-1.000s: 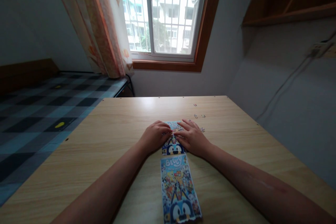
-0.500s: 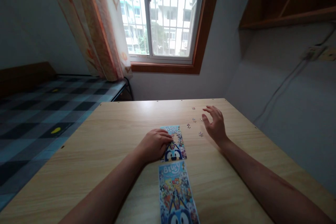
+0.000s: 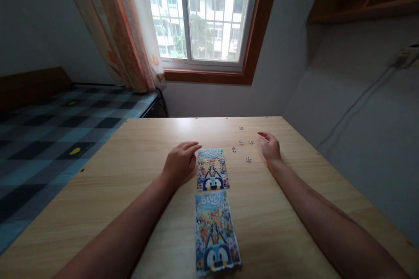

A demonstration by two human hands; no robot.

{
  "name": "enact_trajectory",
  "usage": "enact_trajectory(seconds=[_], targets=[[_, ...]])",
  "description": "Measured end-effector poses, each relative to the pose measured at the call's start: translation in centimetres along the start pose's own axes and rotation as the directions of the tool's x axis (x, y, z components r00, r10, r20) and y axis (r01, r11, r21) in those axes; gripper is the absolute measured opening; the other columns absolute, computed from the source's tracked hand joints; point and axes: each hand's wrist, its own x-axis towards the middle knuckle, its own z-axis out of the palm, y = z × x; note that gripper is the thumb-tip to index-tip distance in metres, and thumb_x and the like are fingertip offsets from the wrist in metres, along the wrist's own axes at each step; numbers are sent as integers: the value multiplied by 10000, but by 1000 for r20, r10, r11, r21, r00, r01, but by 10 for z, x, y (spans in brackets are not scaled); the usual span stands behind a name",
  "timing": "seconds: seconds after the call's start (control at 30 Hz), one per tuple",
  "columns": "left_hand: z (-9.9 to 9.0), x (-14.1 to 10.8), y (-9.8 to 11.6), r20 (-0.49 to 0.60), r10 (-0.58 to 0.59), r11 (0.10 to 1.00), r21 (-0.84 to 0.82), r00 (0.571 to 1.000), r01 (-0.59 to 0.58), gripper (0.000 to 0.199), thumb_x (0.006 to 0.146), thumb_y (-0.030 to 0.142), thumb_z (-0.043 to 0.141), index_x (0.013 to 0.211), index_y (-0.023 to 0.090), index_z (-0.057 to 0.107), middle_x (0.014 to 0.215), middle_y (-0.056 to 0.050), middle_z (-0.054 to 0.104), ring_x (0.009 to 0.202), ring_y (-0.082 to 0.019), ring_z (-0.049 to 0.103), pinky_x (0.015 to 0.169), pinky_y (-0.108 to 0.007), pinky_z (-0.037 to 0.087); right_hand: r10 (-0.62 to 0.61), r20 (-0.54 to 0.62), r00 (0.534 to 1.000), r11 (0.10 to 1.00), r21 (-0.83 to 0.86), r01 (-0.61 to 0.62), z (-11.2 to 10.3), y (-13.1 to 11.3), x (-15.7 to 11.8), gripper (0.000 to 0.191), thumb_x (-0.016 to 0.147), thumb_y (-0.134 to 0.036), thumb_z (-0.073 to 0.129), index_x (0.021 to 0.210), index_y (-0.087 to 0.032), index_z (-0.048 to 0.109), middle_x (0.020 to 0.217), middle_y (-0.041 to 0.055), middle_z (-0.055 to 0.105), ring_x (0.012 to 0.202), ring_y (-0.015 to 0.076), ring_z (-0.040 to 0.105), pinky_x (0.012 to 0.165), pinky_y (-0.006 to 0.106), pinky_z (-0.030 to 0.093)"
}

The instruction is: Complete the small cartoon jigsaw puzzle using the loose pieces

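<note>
A partly assembled jigsaw puzzle (image 3: 213,182) lies flat on the table, with a blue cartoon dog at its lower end and gaps in its upper half where bare wood shows. My left hand (image 3: 180,161) rests just beyond its left edge, fingers stretched out and nothing held. Several loose puzzle pieces (image 3: 248,160) are scattered to the right of the puzzle. My right hand (image 3: 270,147) hovers or rests right of these pieces, index finger extended and other fingers partly hidden; I see nothing in it. Nearer me lies a printed picture sheet (image 3: 216,231) with the same design.
The light wooden table (image 3: 140,222) reaches toward the wall below a barred window (image 3: 216,17). A bed with a checked cover (image 3: 42,139) stands at the left. On the right wall are a wooden shelf (image 3: 363,11) and a hanging cable (image 3: 356,93).
My left hand has moved left off the puzzle, uncovering its gaps. My right hand has shifted slightly right, away from the loose pieces, its fingers closer together. The view has tilted down a little.
</note>
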Motion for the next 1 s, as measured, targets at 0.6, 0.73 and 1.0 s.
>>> enact_trajectory(seconds=[0.6, 0.73, 1.0], targets=[[19, 12, -17, 219, -587, 799, 309, 779, 516, 552, 1011, 456, 299, 1408, 175, 559, 1573, -169, 429, 1466, -343, 358, 1189, -568, 247, 9, 62, 998, 974, -228, 6, 2, -6, -3, 419, 727, -306, 570, 1087, -176, 742, 1116, 123, 732, 1022, 277, 643, 988, 442, 488], [22, 19, -18, 276, -649, 758, 320, 709, 568, 616, 1007, 482, 270, 1506, 177, 465, 1637, -163, 317, 1521, -342, 255, 1212, -585, 182, 82, 66, 994, 968, -243, -64, 4, -4, 0, 417, 692, -311, 593, 1068, -229, 753, 1056, 91, 739, 961, 279, 641, 957, 440, 489], [25, 17, -16, 113, -661, 745, 224, 742, 629, 477, 1000, 441, 352, 1315, 238, 648, 1548, -132, 478, 1453, -340, 379, 1181, -602, 238, 169, -68, 983, 953, -243, -180, 12, -3, 6, 442, 693, -333, 562, 1084, -250, 752, 890, 51, 736, 839, 271, 635, 889, 431, 499]])
